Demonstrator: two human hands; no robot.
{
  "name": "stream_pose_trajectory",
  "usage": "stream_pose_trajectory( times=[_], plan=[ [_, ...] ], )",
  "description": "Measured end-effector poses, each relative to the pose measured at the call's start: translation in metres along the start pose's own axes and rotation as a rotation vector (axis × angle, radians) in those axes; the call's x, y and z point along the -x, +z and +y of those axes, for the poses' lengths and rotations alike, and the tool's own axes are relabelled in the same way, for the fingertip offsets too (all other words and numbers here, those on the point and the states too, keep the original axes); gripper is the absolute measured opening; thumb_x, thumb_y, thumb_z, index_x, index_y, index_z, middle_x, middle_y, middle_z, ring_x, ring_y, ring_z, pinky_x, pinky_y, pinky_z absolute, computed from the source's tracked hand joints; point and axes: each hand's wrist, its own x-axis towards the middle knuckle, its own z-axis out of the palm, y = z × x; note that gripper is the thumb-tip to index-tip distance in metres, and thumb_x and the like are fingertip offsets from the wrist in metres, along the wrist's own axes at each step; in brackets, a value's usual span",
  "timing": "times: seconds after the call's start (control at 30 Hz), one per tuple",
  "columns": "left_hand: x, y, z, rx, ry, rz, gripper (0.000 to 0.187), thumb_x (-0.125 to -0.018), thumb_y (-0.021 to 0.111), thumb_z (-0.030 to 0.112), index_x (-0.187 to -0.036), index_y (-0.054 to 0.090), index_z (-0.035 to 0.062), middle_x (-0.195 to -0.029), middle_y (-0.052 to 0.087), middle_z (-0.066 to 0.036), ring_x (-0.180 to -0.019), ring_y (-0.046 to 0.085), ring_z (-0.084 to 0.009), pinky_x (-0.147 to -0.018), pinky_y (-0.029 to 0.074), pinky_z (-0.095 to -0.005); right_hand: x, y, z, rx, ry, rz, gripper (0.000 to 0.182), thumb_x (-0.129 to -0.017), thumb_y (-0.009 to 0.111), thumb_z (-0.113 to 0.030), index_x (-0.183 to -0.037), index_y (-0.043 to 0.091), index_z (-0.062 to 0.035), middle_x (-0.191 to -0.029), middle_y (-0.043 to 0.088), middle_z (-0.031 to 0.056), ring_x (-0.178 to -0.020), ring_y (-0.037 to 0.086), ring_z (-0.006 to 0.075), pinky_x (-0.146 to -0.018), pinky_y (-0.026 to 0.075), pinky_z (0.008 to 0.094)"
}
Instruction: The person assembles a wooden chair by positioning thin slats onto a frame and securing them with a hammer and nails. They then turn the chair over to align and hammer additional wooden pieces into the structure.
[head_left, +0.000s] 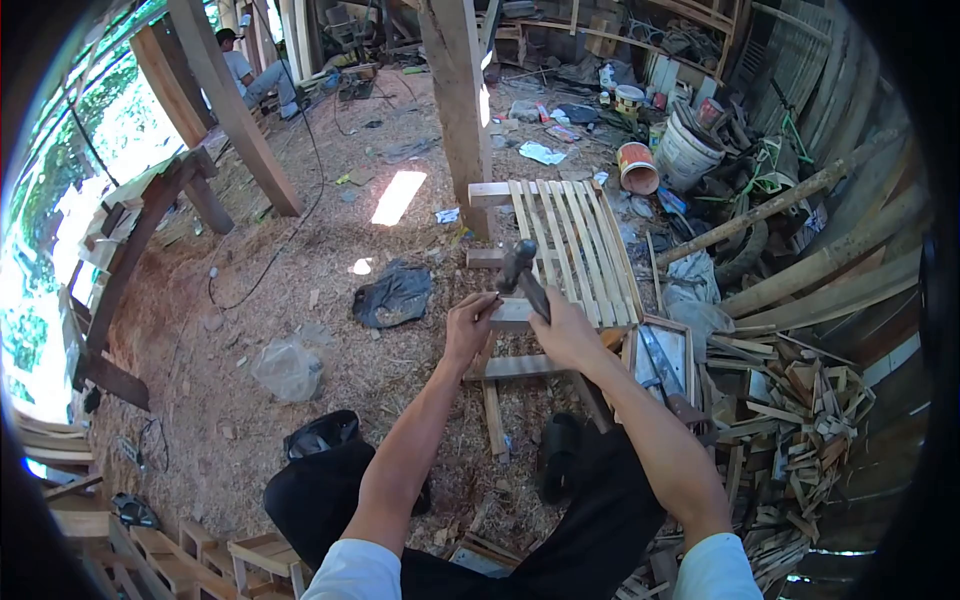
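Nearest, our black-trousered legs (pixel 600 490) spread apart. Brown shaving-strewn floor (pixel 230 370) stretches wide at left. Our left hand (pixel 468 330) bunches its fingers at the pale slatted wooden frame's (pixel 575 240) left edge, hold unclear. Our right hand (pixel 568 332) wraps a dark-headed hammer (pixel 519 262) above; heaped wood offcuts (pixel 800 415) crowd the right.

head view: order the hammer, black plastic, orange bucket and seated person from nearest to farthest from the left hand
1. Hammer: just right, in the right hand
2. Black plastic: on the floor, left
3. Orange bucket: ahead, right
4. Seated person: far back, left
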Motion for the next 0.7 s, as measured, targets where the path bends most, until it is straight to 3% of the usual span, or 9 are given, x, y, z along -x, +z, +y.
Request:
stream_pose_trajectory(
  times=[0.1,0.13,0.23,0.3,0.4,0.5,0.63,0.7],
  plan=[
    [0.004,0.002,0.004,0.024,-0.009,-0.011,0.014,-0.083,0.066,0.005,-0.095,0.069,-0.0017,-0.092,0.068,-0.015,-0.083,0.067,-0.0299,-0.073,0.052,-0.0344,0.008,-0.017,-0.025,-0.030,-0.067,0.122,0.031,-0.091,0.056,-0.023,-0.107,0.048,0.0023,-0.078,0.059,0.0278,-0.081,0.059,0.0476,-0.070,0.044,0.0497],
    [0.005,0.004,0.004,0.024,0.000,-0.007,0.014,-0.083,0.066,0.005,-0.095,0.069,-0.0017,-0.091,0.068,-0.015,-0.082,0.067,-0.0301,-0.073,0.052,-0.0344,0.013,-0.025,-0.041,-0.072,-0.069,0.129,0.027,-0.093,0.052,-0.018,-0.105,0.044,0.0044,-0.077,0.059,0.0318,-0.080,0.059,0.0493,-0.069,0.043,0.0541],
    [0.008,0.000,0.005,-0.032,-0.015,-0.059,0.013,-0.083,0.065,0.003,-0.094,0.068,-0.0022,-0.090,0.067,-0.015,-0.081,0.066,-0.0305,-0.071,0.051,-0.0349,0.009,-0.011,-0.032,-0.060,-0.049,0.126,0.027,-0.093,0.052,-0.017,-0.107,0.044,0.0042,-0.077,0.059,0.0311,-0.079,0.059,0.0491,-0.069,0.044,0.0538],
    [0.002,-0.007,0.009,-0.134,-0.046,-0.151,0.012,-0.083,0.065,0.003,-0.094,0.068,-0.0024,-0.091,0.067,-0.014,-0.083,0.067,-0.0306,-0.072,0.051,-0.0349,0.006,0.004,-0.006,0.037,-0.036,-0.004,0.031,-0.092,0.052,-0.017,-0.112,0.043,0.0051,-0.082,0.060,0.0332,-0.085,0.059,0.0494,-0.073,0.045,0.0546],
    [0.002,-0.005,0.001,-0.005,-0.015,-0.058,0.013,-0.083,0.064,0.003,-0.094,0.067,-0.0022,-0.093,0.067,-0.015,-0.085,0.067,-0.0313,-0.074,0.052,-0.0351,0.008,-0.001,-0.014,0.042,0.018,-0.100,0.034,-0.091,0.053,-0.017,-0.115,0.044,0.0048,-0.089,0.060,0.0355,-0.092,0.058,0.0501,-0.078,0.045,0.0551],
    [0.003,0.000,0.000,-0.002,0.078,-0.039,0.014,-0.083,0.064,0.003,-0.096,0.067,-0.0016,-0.095,0.067,-0.015,-0.087,0.067,-0.0317,-0.075,0.052,-0.0357,0.009,-0.002,-0.017,0.015,-0.067,0.063,0.035,-0.090,0.056,-0.021,-0.116,0.045,0.0003,-0.078,0.061,0.0292,-0.079,0.060,0.0489,-0.069,0.046,0.0525],
    [0.005,0.004,0.004,0.025,0.049,-0.013,0.015,-0.083,0.064,0.003,-0.097,0.067,-0.0011,-0.094,0.067,-0.015,-0.086,0.066,-0.0321,-0.074,0.052,-0.0369,0.010,-0.011,-0.043,-0.037,-0.079,0.174,0.031,-0.090,0.056,-0.018,-0.111,0.044,0.0013,-0.077,0.059,0.0309,-0.078,0.059,0.0506,-0.068,0.045,0.0539],
    [0.005,0.002,0.008,0.030,0.035,-0.039,0.016,-0.082,0.064,0.002,-0.098,0.067,-0.0004,-0.092,0.066,-0.015,-0.085,0.066,-0.0320,-0.073,0.052,-0.0375,0.006,0.016,-0.006,0.040,-0.043,0.022,0.029,-0.090,0.056,-0.018,-0.108,0.044,0.0017,-0.078,0.059,0.0318,-0.079,0.058,0.0515,-0.068,0.044,0.0541]
  ],
)
